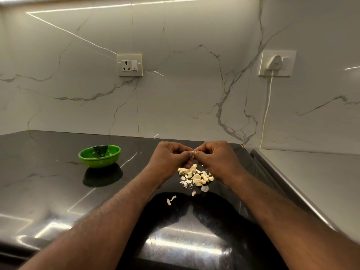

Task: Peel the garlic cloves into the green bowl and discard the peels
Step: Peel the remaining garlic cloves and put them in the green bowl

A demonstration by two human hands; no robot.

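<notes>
My left hand (171,157) and my right hand (216,156) meet above the black counter, and both pinch one small garlic clove (192,154) between their fingertips. Directly below them lies a heap of garlic cloves and papery peels (195,177). A few loose peels (171,200) lie nearer to me. The green bowl (99,157) stands on the counter to the left of my hands, and its inside looks empty.
The glossy black counter (58,191) runs to a marble wall with a socket (130,65). A second socket (276,63) holds a white plug whose cord hangs down. A steel surface (311,176) adjoins the counter on the right.
</notes>
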